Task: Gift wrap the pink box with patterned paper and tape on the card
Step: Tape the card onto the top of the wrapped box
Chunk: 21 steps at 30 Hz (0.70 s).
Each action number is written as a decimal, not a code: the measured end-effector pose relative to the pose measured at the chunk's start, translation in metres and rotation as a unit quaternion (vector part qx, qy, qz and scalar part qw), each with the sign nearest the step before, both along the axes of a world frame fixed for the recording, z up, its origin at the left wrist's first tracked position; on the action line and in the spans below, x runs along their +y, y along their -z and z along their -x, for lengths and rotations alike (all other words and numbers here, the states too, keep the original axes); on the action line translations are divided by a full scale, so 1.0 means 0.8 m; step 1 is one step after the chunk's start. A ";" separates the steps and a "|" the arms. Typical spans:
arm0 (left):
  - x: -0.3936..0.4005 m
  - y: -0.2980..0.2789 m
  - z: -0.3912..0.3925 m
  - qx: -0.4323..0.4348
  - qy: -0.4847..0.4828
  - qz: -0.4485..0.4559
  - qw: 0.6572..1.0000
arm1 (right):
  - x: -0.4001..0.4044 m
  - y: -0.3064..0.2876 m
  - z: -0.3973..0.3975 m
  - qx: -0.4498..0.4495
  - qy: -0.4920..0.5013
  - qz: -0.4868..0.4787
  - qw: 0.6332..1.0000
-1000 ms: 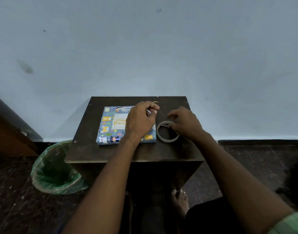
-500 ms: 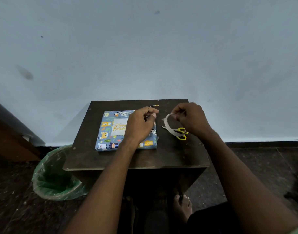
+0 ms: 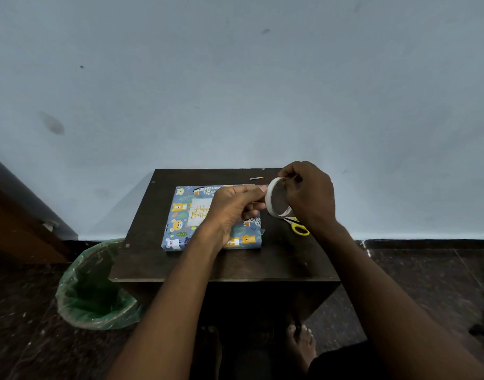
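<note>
Tape roll now lifted higher in right hand's grip; left hand pinches its end.

Left hand hides card's right part; scissors partly behind right hand.

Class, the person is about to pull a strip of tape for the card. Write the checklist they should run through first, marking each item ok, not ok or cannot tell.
1. Tape roll held: ok, right hand grips it above the table.
2. Tape end pinched: cannot tell, left hand pinches at the roll's edge.
3. Box fully wrapped: ok on the visible faces.
4. Card lying on the box: ok.
5. Card already taped: cannot tell.
6. Scissors nearby: ok, beside the box.
</note>
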<state>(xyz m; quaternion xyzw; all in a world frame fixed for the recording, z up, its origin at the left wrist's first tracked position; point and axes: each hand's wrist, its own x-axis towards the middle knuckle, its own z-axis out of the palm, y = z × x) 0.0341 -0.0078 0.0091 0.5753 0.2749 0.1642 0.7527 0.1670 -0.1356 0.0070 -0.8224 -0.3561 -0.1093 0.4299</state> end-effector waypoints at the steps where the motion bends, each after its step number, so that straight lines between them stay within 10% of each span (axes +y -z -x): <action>1: 0.000 0.001 0.000 0.002 -0.008 0.005 1.000 | 0.000 0.000 0.001 -0.008 -0.001 0.000 1.000; 21: -0.006 -0.003 -0.002 -0.086 -0.143 -0.083 0.983 | 0.005 0.004 -0.001 0.074 -0.141 0.090 0.983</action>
